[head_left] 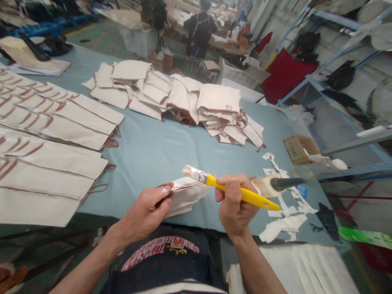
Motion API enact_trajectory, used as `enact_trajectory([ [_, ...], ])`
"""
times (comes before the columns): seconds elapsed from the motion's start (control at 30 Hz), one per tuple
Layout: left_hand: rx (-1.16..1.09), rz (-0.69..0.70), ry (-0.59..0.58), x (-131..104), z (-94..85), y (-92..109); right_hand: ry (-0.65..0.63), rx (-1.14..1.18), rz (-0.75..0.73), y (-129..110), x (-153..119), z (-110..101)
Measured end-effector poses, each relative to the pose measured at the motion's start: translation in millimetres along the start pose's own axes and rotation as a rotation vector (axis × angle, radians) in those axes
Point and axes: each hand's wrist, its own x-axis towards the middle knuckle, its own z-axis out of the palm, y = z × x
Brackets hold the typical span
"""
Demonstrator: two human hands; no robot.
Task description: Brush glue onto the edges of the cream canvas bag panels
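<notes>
My right hand (235,200) is closed around the yellow handle of a paintbrush (211,180), its pale bristles pointing left. Between thumb and fingers, my left hand (154,202) pinches the brown-trimmed edge of a cream fabric piece (183,195). The brush tip hovers over that piece near the left hand; whether they touch is unclear. A white smear shows on a left fingertip. Just beyond the right hand stands a container (265,185) with a dark-handled tool in it, partly hidden by the hand.
Stacks of cream pieces (219,98) lie across the back of the blue-covered table (147,151). Overlapping pieces (52,175) with brown loops fill the left. White scraps (284,226), a cardboard box (301,149) and a clear jar (321,166) are at right. A person (199,34) sits farther back.
</notes>
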Motion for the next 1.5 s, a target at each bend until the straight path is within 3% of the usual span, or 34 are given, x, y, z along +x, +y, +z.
enact_trajectory([
  [0.17, 0.294, 0.297, 0.056, -2.8, 13.8, -9.3, -0.226, 0.05, 0.148, -3.5, -4.1, -8.3],
  [0.33, 0.432, 0.349, 0.081, -2.8, 16.5, -14.0, -0.396, 0.175, 0.319, -6.0, -17.0, -10.4],
  [0.4, 0.447, 0.339, 0.097, -3.8, 18.3, -16.2, -0.368, 0.222, 0.399, -4.0, -16.1, -9.3],
  [0.5, 0.459, 0.325, 0.136, -6.6, 23.4, -20.4, -0.215, 0.244, 0.513, 1.3, -6.2, -6.8],
  [0.63, 0.434, 0.285, 0.149, -11.5, 34.1, -29.2, -0.061, 0.222, 0.535, 9.0, 3.6, -2.1],
  [0.83, 0.259, 0.174, 0.181, -16.5, 52.6, -42.3, -0.262, 0.22, 0.721, 18.9, -5.3, -1.8],
  [1.0, 0.181, 0.09, 0.16, -10.5, 62.3, -40.4, -0.127, 0.141, 0.717, 29.5, 2.7, -3.6],
  [1.17, 0.114, 0.03, 0.14, -4.8, 67.4, -42.8, -0.207, 0.141, 0.828, 39.6, -5.2, -7.6],
  [1.33, 0.043, -0.015, 0.104, 0.6, 72.6, -45.3, -0.111, 0.164, 0.871, 61.1, -6.6, -15.9],
  [1.5, 0.01, -0.044, 0.105, 9.0, 75.0, -46.4, -0.221, 0.189, 0.981, 66.5, -11.5, -18.4],
])
